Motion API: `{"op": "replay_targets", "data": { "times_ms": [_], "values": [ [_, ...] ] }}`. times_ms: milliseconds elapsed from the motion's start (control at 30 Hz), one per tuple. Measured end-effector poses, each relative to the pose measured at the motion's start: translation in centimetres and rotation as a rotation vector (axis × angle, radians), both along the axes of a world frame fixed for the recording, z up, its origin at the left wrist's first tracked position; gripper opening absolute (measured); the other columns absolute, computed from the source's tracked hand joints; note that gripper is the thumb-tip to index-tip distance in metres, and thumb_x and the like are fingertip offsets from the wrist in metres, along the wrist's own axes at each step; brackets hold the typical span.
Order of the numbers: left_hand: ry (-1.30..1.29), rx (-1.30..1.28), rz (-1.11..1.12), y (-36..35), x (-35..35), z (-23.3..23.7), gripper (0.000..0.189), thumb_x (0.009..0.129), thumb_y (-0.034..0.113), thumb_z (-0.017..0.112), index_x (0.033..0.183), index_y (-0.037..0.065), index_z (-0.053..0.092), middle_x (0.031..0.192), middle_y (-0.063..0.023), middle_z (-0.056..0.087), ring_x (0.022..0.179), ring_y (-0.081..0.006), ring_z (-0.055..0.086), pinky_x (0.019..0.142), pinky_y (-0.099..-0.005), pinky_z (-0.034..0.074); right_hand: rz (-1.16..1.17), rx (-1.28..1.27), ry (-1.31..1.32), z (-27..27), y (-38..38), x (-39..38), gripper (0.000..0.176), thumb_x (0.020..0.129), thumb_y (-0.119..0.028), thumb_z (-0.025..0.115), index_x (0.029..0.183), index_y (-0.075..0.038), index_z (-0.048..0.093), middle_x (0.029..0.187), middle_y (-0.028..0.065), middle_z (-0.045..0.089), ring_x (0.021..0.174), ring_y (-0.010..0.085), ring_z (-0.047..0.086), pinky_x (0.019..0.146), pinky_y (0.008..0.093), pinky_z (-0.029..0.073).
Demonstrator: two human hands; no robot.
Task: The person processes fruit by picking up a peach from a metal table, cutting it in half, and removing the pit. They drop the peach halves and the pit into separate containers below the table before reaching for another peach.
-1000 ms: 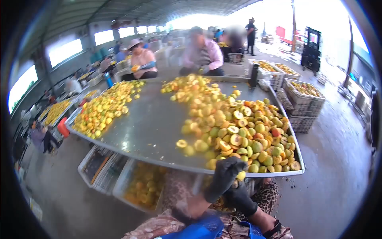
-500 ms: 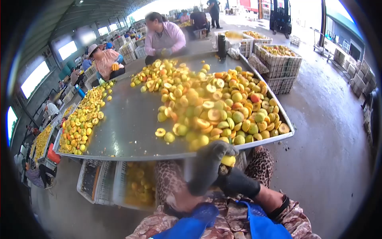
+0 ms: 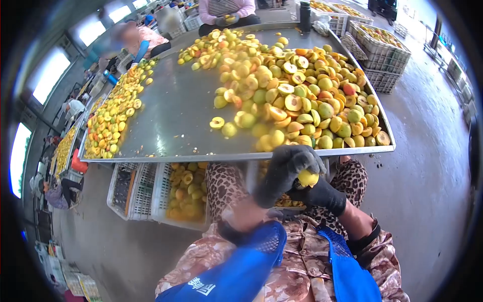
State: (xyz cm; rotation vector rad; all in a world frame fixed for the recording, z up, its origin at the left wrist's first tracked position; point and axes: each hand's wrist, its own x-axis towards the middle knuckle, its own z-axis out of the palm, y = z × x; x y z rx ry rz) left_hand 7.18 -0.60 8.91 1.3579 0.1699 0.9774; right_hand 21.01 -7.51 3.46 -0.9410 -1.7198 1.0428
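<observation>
My left hand point(image 3: 289, 173), in a dark grey glove, curls its fingers over a yellow peach-like fruit piece point(image 3: 308, 178) just beyond the table's near edge. Beneath and beside it, my right hand point(image 3: 322, 195), gloved in dark fabric, is closed against the same fruit. Its fingertips are partly hidden, and I cannot make out any tool in them. Close in front lies a large heap of halved yellow-green fruit point(image 3: 322, 108) on the metal table point(image 3: 176, 110). Many cut faces show hollows at the centre.
Another fruit heap point(image 3: 113, 118) lies along the table's left side. Below are white crates point(image 3: 160, 194), one holding fruit. Stacked crates point(image 3: 385, 58) stand at right. A dark bottle point(image 3: 305, 16) stands at the far edge. Co-workers point(image 3: 229, 10) sit beyond the table.
My view has tilted downward, so the table sits higher in it. Both hands stay together around a yellow fruit piece. At the left, a co-worker's arm now reaches to the fruit heap.
</observation>
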Motion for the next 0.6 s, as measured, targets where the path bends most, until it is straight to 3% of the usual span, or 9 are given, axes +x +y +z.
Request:
{"op": "replay_targets", "data": {
  "times_ms": [67, 133, 233, 300, 333, 367, 400, 467, 600],
  "values": [
    [-0.153, -0.222, 0.095, 0.0, -0.5, -1.2, 0.043, 0.106, 0.035, 0.053, 0.081, 0.001, 0.06, 0.08, -0.0143, 0.068, 0.077, -0.0245, 0.068, 0.075, -0.0365, 0.056, -0.095, 0.024, 0.014, -1.3, 0.8, -1.6, 0.029, 0.087, -0.006, 0.074, 0.113, -0.005, 0.063, 0.107, 0.0093, 0.067, 0.095, 0.0209, 0.063, 0.084, 0.0365, 0.053],
    [-0.199, -0.449, 0.195, 0.9, -2.9, -2.3, 0.046, 0.109, 0.041, 0.046, 0.085, 0.004, 0.057, 0.082, -0.0144, 0.065, 0.078, -0.0255, 0.068, 0.075, -0.0376, 0.056, 0.04, -0.233, 0.136, -2.3, 0.5, -3.2, 0.015, 0.081, -0.003, 0.075, 0.093, -0.002, 0.067, 0.079, 0.0047, 0.068, 0.072, 0.0169, 0.063, 0.072, 0.0331, 0.054],
    [-0.155, -0.619, 0.475, 2.3, -11.7, -3.2, 0.048, 0.106, 0.05, 0.052, 0.081, 0.01, 0.06, 0.084, -0.0116, 0.067, 0.083, -0.0317, 0.07, 0.081, -0.043, 0.058, -0.126, -0.266, 0.218, -2.3, 0.5, -4.8, 0.007, 0.083, -0.006, 0.073, 0.087, -0.001, 0.07, 0.071, 0.0011, 0.066, 0.067, 0.0114, 0.062, 0.064, 0.0295, 0.052],
    [-0.108, -0.563, 0.739, 4.7, -20.0, -7.9, 0.046, 0.106, 0.047, 0.053, 0.087, 0.007, 0.064, 0.093, -0.0122, 0.072, 0.089, -0.0331, 0.071, 0.086, -0.0434, 0.059, -0.271, -0.573, 0.261, -3.6, 0.4, -3.6, 0.009, 0.079, -0.003, 0.069, 0.087, -0.003, 0.072, 0.074, -0.0009, 0.066, 0.071, 0.0083, 0.063, 0.062, 0.0274, 0.052],
    [0.147, -0.453, 0.981, 4.9, -21.8, -7.5, 0.042, 0.107, 0.04, 0.054, 0.097, 0.003, 0.07, 0.103, -0.0124, 0.074, 0.096, -0.0286, 0.072, 0.091, -0.0403, 0.057, -0.361, -0.598, 0.286, -6.8, 0.8, -3.4, 0.005, 0.08, -0.006, 0.07, 0.082, -0.002, 0.071, 0.075, 0.0046, 0.071, 0.064, 0.0135, 0.063, 0.061, 0.0311, 0.053],
    [0.508, -0.252, 1.044, 6.2, -25.4, -10.0, 0.035, 0.106, 0.031, 0.057, 0.109, -0.001, 0.072, 0.112, -0.0123, 0.075, 0.105, -0.0216, 0.071, 0.095, -0.0345, 0.056, -0.233, -0.376, -0.366, -8.9, -0.2, -2.2, 0.007, 0.08, -0.008, 0.07, 0.081, -0.001, 0.071, 0.074, 0.0106, 0.071, 0.062, 0.0197, 0.064, 0.061, 0.0343, 0.053],
    [0.55, -0.076, 1.117, 7.4, -26.6, -11.2, 0.035, 0.106, 0.03, 0.058, 0.11, -0.001, 0.072, 0.11, -0.0117, 0.075, 0.103, -0.0196, 0.071, 0.091, -0.0326, 0.056, -0.091, -0.112, -1.0, -10.3, -0.7, -1.4, 0.009, 0.081, -0.009, 0.069, 0.08, 0.0, 0.07, 0.074, 0.0166, 0.071, 0.06, 0.0259, 0.066, 0.06, 0.0374, 0.053],
    [0.607, 0.286, 1.256, 10.6, -27.2, -12.2, 0.034, 0.105, 0.028, 0.059, 0.113, -0.002, 0.073, 0.107, -0.0104, 0.075, 0.098, -0.0155, 0.07, 0.083, -0.0288, 0.055, -0.219, -0.254, -0.699, -12.4, 1.0, -2.2, 0.014, 0.083, -0.013, 0.067, 0.08, 0.001, 0.07, 0.074, 0.023, 0.068, 0.063, 0.0353, 0.067, 0.062, 0.0423, 0.054],
    [0.718, 0.062, 1.176, 20.1, -22.6, -14.1, 0.036, 0.099, 0.035, 0.066, 0.105, 0.0, 0.074, 0.097, -0.0107, 0.074, 0.081, -0.0171, 0.064, 0.067, -0.0327, 0.051, -0.26, -0.36, -0.333, -8.9, 1.7, -3.4, 0.017, 0.084, -0.016, 0.066, 0.082, 0.0, 0.07, 0.072, 0.0273, 0.065, 0.071, 0.0449, 0.067, 0.063, 0.0476, 0.053]
  ]
}}
